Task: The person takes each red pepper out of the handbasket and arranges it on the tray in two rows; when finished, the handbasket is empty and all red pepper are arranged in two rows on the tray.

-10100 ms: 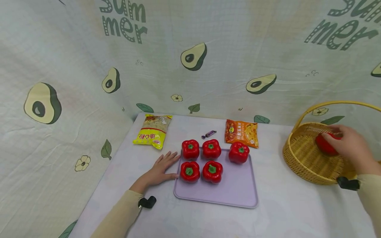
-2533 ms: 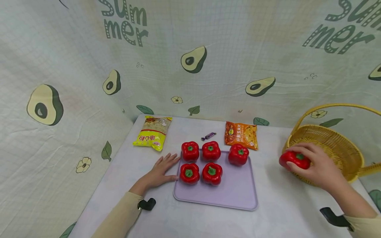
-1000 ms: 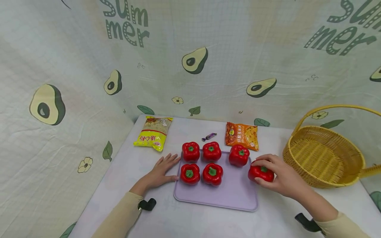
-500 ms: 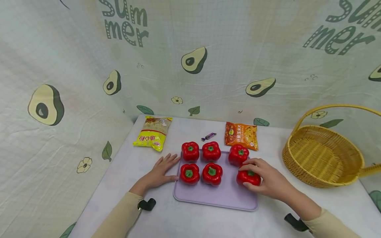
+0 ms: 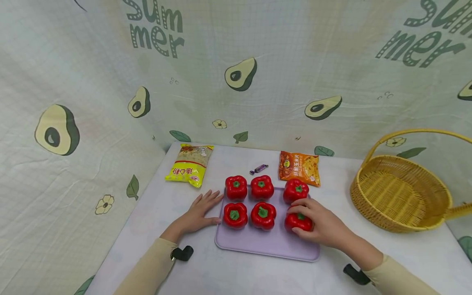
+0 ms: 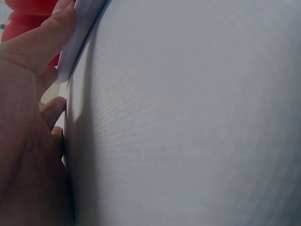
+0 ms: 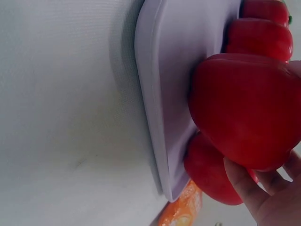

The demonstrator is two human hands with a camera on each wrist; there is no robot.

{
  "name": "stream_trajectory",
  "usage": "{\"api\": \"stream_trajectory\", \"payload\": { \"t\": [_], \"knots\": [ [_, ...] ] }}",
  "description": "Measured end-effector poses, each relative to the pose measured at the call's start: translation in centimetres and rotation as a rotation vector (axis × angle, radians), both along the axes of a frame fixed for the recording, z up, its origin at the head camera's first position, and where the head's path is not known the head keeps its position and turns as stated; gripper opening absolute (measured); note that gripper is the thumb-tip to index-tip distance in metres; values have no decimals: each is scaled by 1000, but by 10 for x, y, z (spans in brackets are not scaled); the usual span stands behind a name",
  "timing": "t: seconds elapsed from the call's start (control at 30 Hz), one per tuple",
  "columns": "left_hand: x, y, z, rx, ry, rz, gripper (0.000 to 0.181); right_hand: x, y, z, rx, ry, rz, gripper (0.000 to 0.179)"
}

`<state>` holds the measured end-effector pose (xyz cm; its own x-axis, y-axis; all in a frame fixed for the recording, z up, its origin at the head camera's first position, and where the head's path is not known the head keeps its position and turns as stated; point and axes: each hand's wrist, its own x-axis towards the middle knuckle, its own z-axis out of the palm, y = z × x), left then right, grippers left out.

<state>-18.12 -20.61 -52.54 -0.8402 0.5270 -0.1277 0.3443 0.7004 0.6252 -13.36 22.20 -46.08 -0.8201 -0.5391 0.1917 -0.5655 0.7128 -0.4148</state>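
In the head view a red bell pepper (image 5: 296, 222) sits at the right side of the lilac tray (image 5: 258, 241). My right hand (image 5: 322, 223) holds it, thumb on the near side and fingers over the far side. The right wrist view shows this pepper (image 7: 244, 108) large, low over the tray or on it; which one I cannot tell. Behind it stands another red pepper (image 5: 296, 191), and several more, such as the one with a bent green stem (image 5: 263, 215), fill the tray's left part. My left hand (image 5: 199, 213) lies spread on the table, its thumb and a fingertip at the tray's left edge.
A yellow wicker basket (image 5: 402, 194) with a tall handle stands at the right. Behind the tray lie an orange snack bag (image 5: 299, 168) and a small purple wrapped candy (image 5: 259, 169). A yellow pasta bag (image 5: 190, 164) is at the back left, before the avocado-print cloth (image 5: 206, 98).
My right hand has brought the pepper out of the basket and leftward onto or just over the tray's right side. The basket now holds nothing visible. My left hand has stayed put.
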Motion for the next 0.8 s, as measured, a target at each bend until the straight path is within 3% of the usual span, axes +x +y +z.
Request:
{"api": "stream_trajectory", "payload": {
  "t": [0.27,0.5,0.8],
  "knots": [
    [0,0,1,-3,-8,4,87,-1,-5,-1,11,-7,-6,46],
    [-1,0,0,7,-4,-3,87,-1,-5,1,16,-89,-34,63],
    [-1,0,0,1,-2,2,88,0,-2,1,9,-163,-44,69]
  ]
}}
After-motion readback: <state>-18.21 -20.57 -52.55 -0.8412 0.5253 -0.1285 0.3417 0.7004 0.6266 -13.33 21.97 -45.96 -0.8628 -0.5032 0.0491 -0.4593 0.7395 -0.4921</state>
